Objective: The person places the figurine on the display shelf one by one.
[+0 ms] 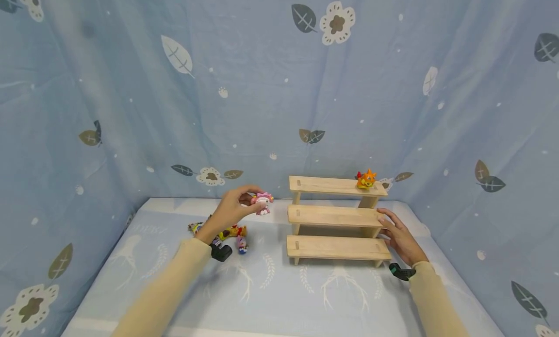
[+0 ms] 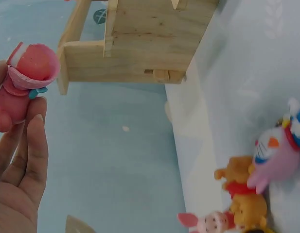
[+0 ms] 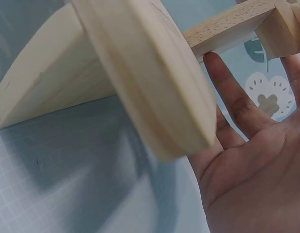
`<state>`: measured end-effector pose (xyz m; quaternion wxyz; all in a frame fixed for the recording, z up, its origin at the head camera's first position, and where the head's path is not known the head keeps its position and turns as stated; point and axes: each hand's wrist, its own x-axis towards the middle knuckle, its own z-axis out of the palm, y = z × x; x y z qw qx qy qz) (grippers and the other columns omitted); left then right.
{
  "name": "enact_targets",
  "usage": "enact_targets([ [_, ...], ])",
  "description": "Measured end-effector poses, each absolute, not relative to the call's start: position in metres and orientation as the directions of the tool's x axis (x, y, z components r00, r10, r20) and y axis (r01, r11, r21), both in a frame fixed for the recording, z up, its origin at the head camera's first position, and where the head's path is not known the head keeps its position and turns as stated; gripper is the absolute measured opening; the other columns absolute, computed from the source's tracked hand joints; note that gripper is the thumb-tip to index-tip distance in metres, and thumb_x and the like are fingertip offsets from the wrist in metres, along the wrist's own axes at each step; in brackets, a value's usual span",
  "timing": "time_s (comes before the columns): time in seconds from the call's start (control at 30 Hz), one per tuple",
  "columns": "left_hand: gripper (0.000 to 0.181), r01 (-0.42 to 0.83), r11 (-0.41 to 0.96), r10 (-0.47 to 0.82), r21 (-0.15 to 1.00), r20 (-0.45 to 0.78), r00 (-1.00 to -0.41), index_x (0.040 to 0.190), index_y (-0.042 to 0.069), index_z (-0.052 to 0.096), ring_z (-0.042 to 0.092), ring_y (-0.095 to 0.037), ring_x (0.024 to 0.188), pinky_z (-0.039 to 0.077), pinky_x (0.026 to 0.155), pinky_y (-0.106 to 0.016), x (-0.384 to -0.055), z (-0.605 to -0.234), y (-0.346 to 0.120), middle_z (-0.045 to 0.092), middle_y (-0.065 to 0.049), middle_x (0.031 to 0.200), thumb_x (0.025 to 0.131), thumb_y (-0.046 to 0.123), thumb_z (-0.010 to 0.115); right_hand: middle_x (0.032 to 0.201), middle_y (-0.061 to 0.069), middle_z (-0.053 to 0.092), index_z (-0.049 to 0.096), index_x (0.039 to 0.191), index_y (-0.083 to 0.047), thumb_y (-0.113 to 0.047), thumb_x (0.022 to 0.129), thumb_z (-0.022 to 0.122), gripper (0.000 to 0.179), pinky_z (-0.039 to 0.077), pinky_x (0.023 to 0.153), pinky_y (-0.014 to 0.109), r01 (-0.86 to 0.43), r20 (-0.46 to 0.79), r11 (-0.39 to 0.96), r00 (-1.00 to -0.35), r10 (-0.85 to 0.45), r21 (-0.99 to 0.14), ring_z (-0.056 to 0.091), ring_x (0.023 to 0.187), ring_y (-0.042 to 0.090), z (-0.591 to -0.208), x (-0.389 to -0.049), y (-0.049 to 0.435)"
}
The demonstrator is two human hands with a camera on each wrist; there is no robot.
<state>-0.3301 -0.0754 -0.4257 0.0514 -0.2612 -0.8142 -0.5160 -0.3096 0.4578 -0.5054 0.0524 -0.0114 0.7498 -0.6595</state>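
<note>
Between the thumb and fingers of my left hand (image 1: 233,210) is a small pink and white toy figurine (image 1: 263,203), held in the air left of a three-tier wooden shelf (image 1: 334,215). The left wrist view shows its pink back and hood (image 2: 35,63), with a blue bow at the neck. My right hand (image 1: 399,237) holds the right end of the shelf's middle tier. One fingertip (image 3: 215,60) meets a board's underside in the right wrist view. An orange and yellow figurine (image 1: 366,179) stands at the top tier's right end.
Several colourful figurines (image 1: 227,232) lie on the cloth-covered table (image 1: 271,303) below my left forearm. A pink and blue one (image 1: 242,244) is at their right edge. Patterned blue curtains (image 1: 262,84) enclose the back and sides.
</note>
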Motion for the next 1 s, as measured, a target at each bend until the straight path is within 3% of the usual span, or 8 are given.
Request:
enact_targets([
  [0.47, 0.034, 0.537, 0.276, 0.379, 0.797, 0.423, -0.823, 0.122, 0.028, 0.07, 0.069, -0.015, 0.089, 0.057, 0.075, -0.036, -0.35, -0.412, -0.038, 0.07, 0.002, 0.101, 0.091, 0.036, 0.082, 0.149, 0.011, 0.037, 0.029, 0.16, -0.026, -0.044, 0.109, 0.051, 0.059, 0.053, 0.091, 0.039, 0.047, -0.058, 0.134, -0.995, -0.079, -0.99, 0.056, 0.12, 0.024, -0.509, -0.313, 0.458],
  [0.63, 0.034, 0.561, 0.257, 0.381, 0.787, 0.451, -0.807, 0.121, 0.029, 0.071, 0.069, -0.013, 0.091, 0.057, 0.078, -0.042, -0.357, -0.407, -0.023, 0.07, 0.004, 0.1, 0.089, 0.036, 0.083, 0.149, 0.012, 0.037, 0.031, 0.159, -0.027, -0.045, 0.108, 0.052, 0.058, 0.053, 0.09, 0.039, 0.053, -0.062, 0.126, -0.996, -0.071, -0.991, 0.057, 0.119, 0.024, -0.51, -0.313, 0.459],
  [0.73, 0.035, 0.581, 0.228, 0.383, 0.781, 0.477, -0.791, 0.122, 0.026, 0.072, 0.07, -0.014, 0.09, 0.057, 0.08, -0.046, -0.362, -0.408, -0.015, 0.071, 0.003, 0.102, 0.089, 0.034, 0.083, 0.148, 0.012, 0.037, 0.032, 0.159, -0.028, -0.045, 0.108, 0.052, 0.057, 0.054, 0.089, 0.039, 0.053, -0.062, 0.124, -0.996, -0.069, -0.991, 0.058, 0.116, 0.022, -0.511, -0.313, 0.459],
  [1.0, 0.036, 0.61, 0.189, 0.387, 0.769, 0.512, -0.767, 0.123, 0.022, 0.072, 0.07, -0.014, 0.091, 0.059, 0.08, -0.041, -0.367, -0.404, 0.005, 0.071, -0.003, 0.107, 0.09, 0.03, 0.083, 0.148, 0.012, 0.038, 0.029, 0.16, -0.026, -0.044, 0.109, 0.051, 0.058, 0.053, 0.09, 0.04, 0.041, -0.05, 0.122, -0.996, -0.079, -0.992, 0.06, 0.116, 0.018, -0.511, -0.313, 0.46],
])
